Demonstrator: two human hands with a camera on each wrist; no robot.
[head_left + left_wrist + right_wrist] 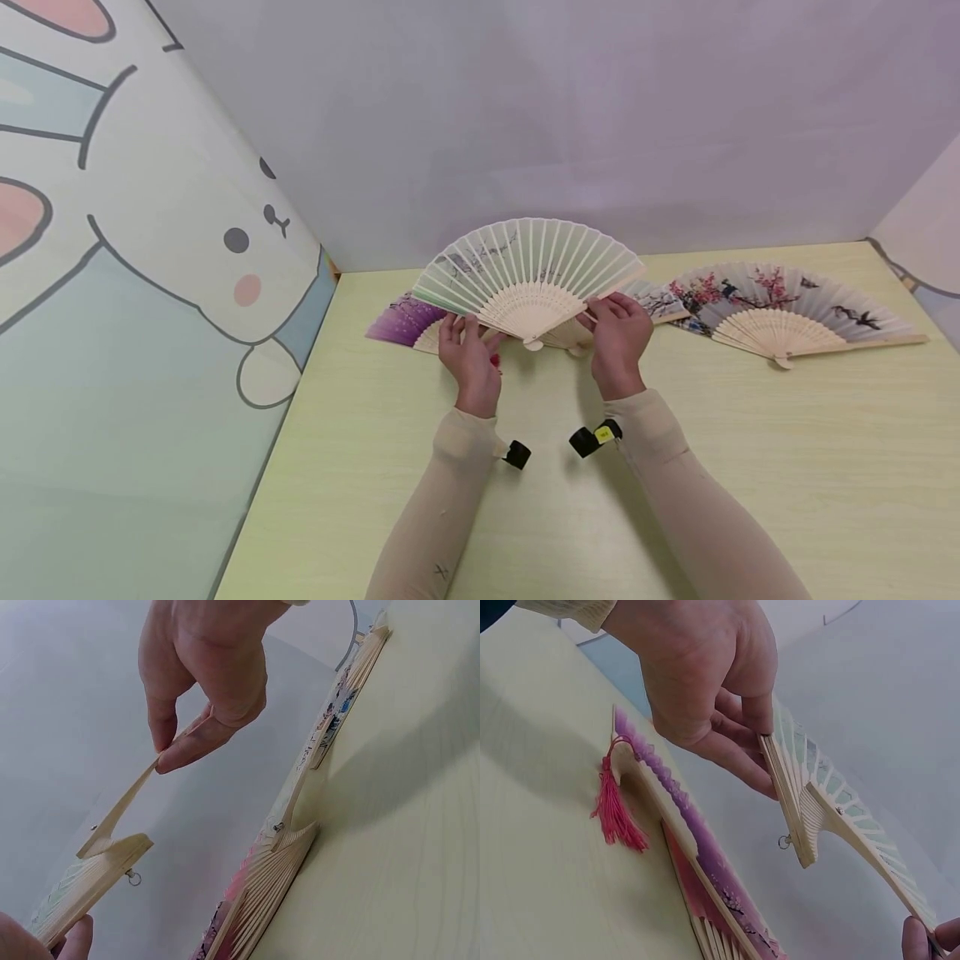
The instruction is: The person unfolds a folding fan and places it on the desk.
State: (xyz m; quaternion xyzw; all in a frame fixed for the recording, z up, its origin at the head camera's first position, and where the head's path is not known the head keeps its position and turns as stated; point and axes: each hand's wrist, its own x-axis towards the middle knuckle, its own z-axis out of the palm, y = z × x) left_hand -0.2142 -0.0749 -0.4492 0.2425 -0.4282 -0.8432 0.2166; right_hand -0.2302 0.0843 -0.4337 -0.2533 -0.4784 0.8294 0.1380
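Note:
A pale green folding fan (528, 262) with light wooden ribs is spread wide and held above the table. My left hand (472, 362) pinches its left outer stick between thumb and fingers. My right hand (621, 343) pinches the right outer stick, also seen as the right hand (206, 664) at the top of the left wrist view. A small metal ring (784, 842) hangs at the fan's pivot. Behind it, partly hidden, lie a purple fan (405, 322) and a pink fan (686, 862). A pink-red tassel (619, 806) hangs at the purple fan.
On the right lies a spread grey-white fan (787, 296) with blossoms and birds. Another whitish fan (651, 296) shows partly behind my right hand. The pale wooden table (825, 467) meets a plain back wall (562, 108) and a rabbit-printed side wall (150, 208).

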